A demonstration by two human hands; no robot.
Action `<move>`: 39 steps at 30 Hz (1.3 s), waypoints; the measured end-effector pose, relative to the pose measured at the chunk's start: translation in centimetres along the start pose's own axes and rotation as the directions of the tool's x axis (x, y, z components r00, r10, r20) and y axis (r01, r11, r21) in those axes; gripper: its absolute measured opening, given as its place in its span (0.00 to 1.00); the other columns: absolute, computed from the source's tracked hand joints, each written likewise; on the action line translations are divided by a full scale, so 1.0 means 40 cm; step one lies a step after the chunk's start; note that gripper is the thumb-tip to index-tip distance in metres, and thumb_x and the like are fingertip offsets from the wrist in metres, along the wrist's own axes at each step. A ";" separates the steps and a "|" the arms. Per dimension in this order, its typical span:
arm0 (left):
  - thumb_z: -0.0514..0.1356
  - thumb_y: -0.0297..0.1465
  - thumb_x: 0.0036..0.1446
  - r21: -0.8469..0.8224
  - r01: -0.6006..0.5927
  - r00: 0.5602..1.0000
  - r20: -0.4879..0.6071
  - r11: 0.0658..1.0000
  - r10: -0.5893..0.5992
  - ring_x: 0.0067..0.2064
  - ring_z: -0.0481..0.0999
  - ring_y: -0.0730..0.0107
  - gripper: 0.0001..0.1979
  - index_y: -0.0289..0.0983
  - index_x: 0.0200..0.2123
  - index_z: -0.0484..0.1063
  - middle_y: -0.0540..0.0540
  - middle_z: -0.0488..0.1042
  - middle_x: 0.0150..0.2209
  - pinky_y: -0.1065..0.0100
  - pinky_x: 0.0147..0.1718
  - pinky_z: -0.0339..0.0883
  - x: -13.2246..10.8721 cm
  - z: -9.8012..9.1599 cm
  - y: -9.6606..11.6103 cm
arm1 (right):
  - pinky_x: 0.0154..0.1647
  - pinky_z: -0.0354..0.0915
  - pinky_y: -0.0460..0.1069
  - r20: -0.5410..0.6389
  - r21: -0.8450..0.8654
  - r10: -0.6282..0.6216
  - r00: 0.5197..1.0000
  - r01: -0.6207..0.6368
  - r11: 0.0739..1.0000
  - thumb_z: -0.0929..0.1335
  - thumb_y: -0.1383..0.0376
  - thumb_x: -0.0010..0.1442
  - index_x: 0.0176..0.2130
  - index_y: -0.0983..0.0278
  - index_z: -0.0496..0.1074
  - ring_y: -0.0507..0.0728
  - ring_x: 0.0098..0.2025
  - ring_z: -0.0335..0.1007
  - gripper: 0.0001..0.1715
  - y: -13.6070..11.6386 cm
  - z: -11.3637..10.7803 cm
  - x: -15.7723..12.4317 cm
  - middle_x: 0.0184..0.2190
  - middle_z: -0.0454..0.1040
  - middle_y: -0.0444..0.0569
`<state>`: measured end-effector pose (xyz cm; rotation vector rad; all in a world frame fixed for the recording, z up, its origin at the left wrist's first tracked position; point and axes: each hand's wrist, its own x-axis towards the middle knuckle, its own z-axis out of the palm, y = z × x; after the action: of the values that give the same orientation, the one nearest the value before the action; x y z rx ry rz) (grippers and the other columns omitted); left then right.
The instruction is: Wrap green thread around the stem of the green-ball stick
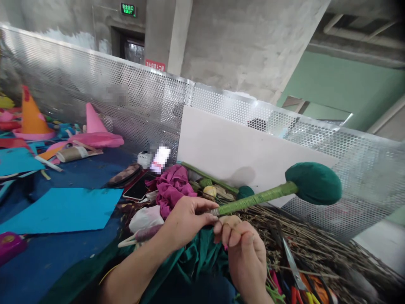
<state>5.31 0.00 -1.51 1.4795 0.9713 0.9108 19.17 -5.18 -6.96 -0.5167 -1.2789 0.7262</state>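
Note:
My left hand pinches the lower end of a green-wrapped stem that rises to the right and ends in a dark green padded oval head. My right hand is closed just below the stem's end, fingertips pressed together next to the left thumb; what it holds is too small to make out. Dark green cloth lies in my lap under both hands. A second green stem with a small green head lies on the table behind.
A pile of thin dry twigs and scissors lie at the right. Magenta cloth, a phone, a blue sheet and pink and orange felt cones sit left. A white board leans on a perforated metal screen.

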 end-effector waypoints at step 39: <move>0.55 0.25 0.58 0.849 -0.480 0.790 0.308 0.222 0.531 0.30 0.78 0.61 0.09 0.39 0.33 0.75 0.49 0.79 0.28 0.65 0.27 0.64 -0.040 0.065 -0.050 | 0.36 0.69 0.47 0.131 -0.716 0.166 0.977 -0.023 0.698 0.64 0.63 0.65 0.30 0.63 0.76 0.54 0.33 0.75 0.16 -0.071 -0.099 0.077 0.30 0.79 0.47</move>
<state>6.95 -2.31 -3.83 2.9064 1.0831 0.8790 23.96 -4.65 -3.80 -1.1816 -1.7211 0.3310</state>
